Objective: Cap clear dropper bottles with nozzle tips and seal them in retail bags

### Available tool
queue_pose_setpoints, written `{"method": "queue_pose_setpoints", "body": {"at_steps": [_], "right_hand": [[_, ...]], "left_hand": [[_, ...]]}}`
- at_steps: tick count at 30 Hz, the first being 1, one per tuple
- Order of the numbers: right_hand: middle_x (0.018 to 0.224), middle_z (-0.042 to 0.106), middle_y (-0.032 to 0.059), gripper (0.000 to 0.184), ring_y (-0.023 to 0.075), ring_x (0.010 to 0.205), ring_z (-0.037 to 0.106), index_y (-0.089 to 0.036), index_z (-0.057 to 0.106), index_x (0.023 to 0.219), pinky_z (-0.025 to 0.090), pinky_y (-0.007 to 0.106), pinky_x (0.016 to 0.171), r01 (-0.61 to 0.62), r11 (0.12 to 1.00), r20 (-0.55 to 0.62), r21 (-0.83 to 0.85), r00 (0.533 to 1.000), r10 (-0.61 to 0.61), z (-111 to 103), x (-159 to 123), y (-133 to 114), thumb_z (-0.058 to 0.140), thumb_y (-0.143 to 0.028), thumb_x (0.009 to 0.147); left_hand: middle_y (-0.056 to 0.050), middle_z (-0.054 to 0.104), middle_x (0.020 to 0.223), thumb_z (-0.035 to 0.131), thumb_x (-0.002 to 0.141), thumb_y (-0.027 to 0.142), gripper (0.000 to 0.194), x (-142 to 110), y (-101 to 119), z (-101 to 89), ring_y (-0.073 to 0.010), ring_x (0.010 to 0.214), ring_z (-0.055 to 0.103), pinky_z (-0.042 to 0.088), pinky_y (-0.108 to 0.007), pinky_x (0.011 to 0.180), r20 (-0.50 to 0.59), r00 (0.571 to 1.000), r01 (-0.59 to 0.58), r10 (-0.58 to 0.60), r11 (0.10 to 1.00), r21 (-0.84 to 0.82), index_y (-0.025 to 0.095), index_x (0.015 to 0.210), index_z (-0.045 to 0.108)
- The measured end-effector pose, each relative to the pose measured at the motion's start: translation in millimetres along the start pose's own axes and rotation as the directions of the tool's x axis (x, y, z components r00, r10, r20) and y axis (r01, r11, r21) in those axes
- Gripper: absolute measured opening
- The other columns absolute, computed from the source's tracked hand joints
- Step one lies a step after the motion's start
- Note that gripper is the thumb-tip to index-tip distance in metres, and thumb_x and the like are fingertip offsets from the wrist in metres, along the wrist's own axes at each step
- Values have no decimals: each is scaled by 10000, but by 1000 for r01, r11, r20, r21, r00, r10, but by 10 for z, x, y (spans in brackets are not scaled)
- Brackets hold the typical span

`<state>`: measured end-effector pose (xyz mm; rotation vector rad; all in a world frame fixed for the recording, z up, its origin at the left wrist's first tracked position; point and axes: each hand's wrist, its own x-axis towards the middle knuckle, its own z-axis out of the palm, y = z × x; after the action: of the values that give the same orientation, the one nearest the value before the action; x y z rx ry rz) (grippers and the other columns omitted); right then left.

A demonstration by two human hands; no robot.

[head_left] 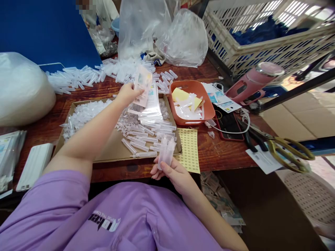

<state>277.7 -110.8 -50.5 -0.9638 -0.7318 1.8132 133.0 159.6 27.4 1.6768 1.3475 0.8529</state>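
Observation:
My left hand (130, 94) pinches a clear packet with a printed card (143, 85) and holds it up over the far side of the cardboard tray (104, 157). Below it lies a stack of clear printed packets (151, 108). Close to my body, my right hand (174, 171) is closed around a few translucent plastic tubes (166, 150), which stand upright at the tray's front edge. More loose tubes (142, 144) lie in the tray, with small clear pieces (128, 125) beside them. A heap of clear plastic parts (87, 113) fills its left side, partly behind my forearm.
An orange bin (178, 116) with scraps stands right of the tray, near a yellow sticker sheet (192, 150). Scissors (285, 150), a phone (230, 125) and a pink bottle (255, 82) lie further right. Tubes (83, 76) are piled behind. Another person (104, 14) is beyond the blue panel.

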Motion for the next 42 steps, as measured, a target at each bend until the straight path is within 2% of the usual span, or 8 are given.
{"method": "queue_pose_setpoints", "body": {"at_steps": [3,5,12,16,23,31,36,42], "right_hand": [[754,696,14,454,99,625,664,-176,566,962,525,214,601,-14,1000,127,9,992,13,68,16,-57,719,-569,794],[767,693,14,436,94,646,661,-166,578,972,530,219,636,-62,998,237,12,970,57,153,22,-108,722,-542,806],[757,695,6,416,92,656,664,-149,591,954,522,218,651,-329,944,449,-10,843,298,491,90,-37,742,-505,799],[761,706,13,427,95,655,675,-147,589,937,532,213,654,-401,915,463,-39,805,372,593,118,58,759,-507,781],[763,715,21,390,89,646,684,-140,601,955,538,189,642,-450,892,449,-38,790,418,663,123,93,743,-474,815],[713,704,29,390,101,606,686,-117,634,936,540,180,597,-569,822,503,-3,710,493,698,131,63,756,-464,805],[737,717,40,370,110,603,689,-115,640,923,553,194,596,-579,815,491,19,716,497,757,125,53,768,-438,796],[710,714,48,342,95,596,685,-99,666,838,562,162,584,-569,819,406,71,767,497,820,145,25,785,-415,782]], "left_hand": [[-160,676,1209,632,828,237,328,-504,144,-69,-302,1165,629,483,-441,1010,41,999,2,15,924,-382,111,1130,614],[-141,693,1178,621,841,270,354,-920,222,-111,-310,1161,638,516,-450,982,123,992,99,-37,835,-542,121,1161,600],[-110,710,1101,435,860,194,417,-1874,197,-316,-351,1227,599,559,-490,917,226,913,397,-339,611,-685,138,1242,592],[-107,699,1144,357,970,335,392,-2030,68,-469,-334,1190,627,594,-445,822,223,897,400,-381,489,-775,166,1253,568],[-65,703,1128,294,1011,432,441,-2172,-68,-573,-306,1206,618,573,-389,817,174,909,366,-378,527,-767,205,1249,588],[-40,721,1133,307,1022,390,402,-2270,-77,-571,-269,1028,702,603,-359,686,290,850,422,-440,240,-874,194,1185,618],[-39,749,970,257,1031,413,458,-2288,-94,-606,-227,895,736,600,-303,630,328,850,394,-413,84,-915,179,1169,625],[-38,757,1050,317,1030,369,400,-2424,-184,-477,-230,985,733,618,-312,735,329,871,380,-363,76,-922,191,1155,652]]}}
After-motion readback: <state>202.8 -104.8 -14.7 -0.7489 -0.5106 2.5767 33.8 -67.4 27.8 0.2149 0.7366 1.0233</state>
